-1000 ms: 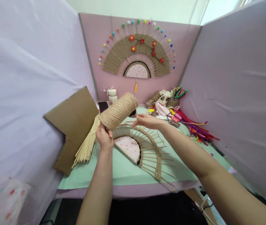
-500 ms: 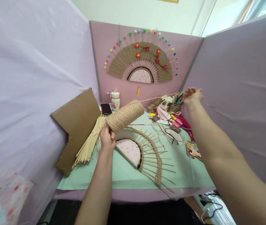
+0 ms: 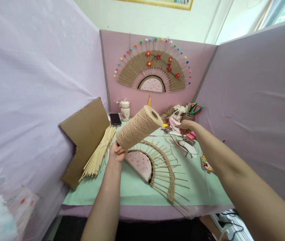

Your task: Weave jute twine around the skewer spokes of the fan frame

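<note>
My left hand point(image 3: 118, 152) grips the lower end of a big cone of tan twine point(image 3: 139, 127), which is tilted up to the right above the table. My right hand point(image 3: 185, 127) is in the air to the right of the cone, its fingers pointing left and partly apart. No strand shows clearly between it and the cone. Below lies a half-round fan frame point(image 3: 171, 174) of thin sticks with a woven twine band. Its inner half-disc point(image 3: 140, 164) is pink, spotted cloth with a black edge.
A bundle of thin sticks point(image 3: 98, 154) lies left, beside a folded cardboard sheet point(image 3: 84, 134). Behind are a phone point(image 3: 115, 119) and a white jar point(image 3: 125, 111). Scissors in a pot point(image 3: 189, 116) and craft scraps fill the back right. A finished fan point(image 3: 155, 63) hangs on the pink panel.
My right hand has come down and left, closer to the cone. The taut strand between them no longer shows. The cone has turned its top end toward me.
</note>
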`<state>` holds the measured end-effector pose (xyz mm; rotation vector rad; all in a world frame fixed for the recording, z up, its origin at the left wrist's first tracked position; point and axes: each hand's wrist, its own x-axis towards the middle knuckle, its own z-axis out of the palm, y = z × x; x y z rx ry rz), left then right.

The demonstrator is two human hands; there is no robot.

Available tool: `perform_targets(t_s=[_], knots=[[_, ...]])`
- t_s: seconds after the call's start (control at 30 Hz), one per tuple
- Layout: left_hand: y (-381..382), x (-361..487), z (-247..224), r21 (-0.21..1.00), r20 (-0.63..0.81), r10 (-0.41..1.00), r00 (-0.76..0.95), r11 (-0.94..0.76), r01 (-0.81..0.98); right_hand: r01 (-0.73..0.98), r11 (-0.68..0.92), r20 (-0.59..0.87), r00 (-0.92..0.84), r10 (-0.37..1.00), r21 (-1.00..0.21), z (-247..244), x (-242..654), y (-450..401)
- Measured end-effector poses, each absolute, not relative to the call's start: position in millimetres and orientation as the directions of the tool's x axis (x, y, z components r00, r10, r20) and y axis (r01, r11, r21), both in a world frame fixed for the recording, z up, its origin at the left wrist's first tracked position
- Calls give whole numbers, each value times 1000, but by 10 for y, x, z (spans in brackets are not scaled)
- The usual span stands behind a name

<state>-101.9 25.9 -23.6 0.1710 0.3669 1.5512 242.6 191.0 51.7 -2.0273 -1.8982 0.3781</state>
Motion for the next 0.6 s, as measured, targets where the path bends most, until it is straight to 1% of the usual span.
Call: perform_targets(t_s=[0.03,0.13,0.23,0.3,0.33,0.37,0.4,0.43,0.5,0.53,0.57,0.6], knots=[[266,-1023,-252,325,-118,993,-16,23,-946,916,-69,-4,73,997,-395,519,2383,1899],[286,-1021,-292,293,-106,994,-8,23,-956,954,-56,27,66,997,-296,626,2209,1897],[297,-1018,-309,260,-100,995,-5,22,-965,977,-30,151,63,986,-213,767,2003,1861],[298,-1021,-314,236,-99,995,-3,21,-972,984,32,254,13,967,-173,823,1865,1794],[297,-1024,-316,224,-98,995,-1,21,-974,981,89,285,-37,958,-171,834,1795,1749],[296,-1029,-319,214,-96,995,1,22,-977,966,169,294,-107,950,-193,832,1721,1700],[295,-1035,-323,205,-93,996,4,24,-979,929,274,280,-202,938,-247,816,1643,1649],[295,-1042,-328,197,-89,996,9,26,-980,859,390,250,-319,914,-331,786,1558,1598],[296,-1058,-339,185,-80,997,19,34,-982,617,582,211,-569,795,-530,687,1369,1506],[297,-1068,-345,180,-75,997,24,37,-983,486,622,202,-665,719,-614,622,1268,1469],[298,-1078,-350,176,-69,997,28,40,-984,391,621,199,-717,668,-679,554,1168,1441],[300,-1088,-354,171,-62,998,32,42,-984,333,606,192,-745,639,-723,485,1073,1421]])
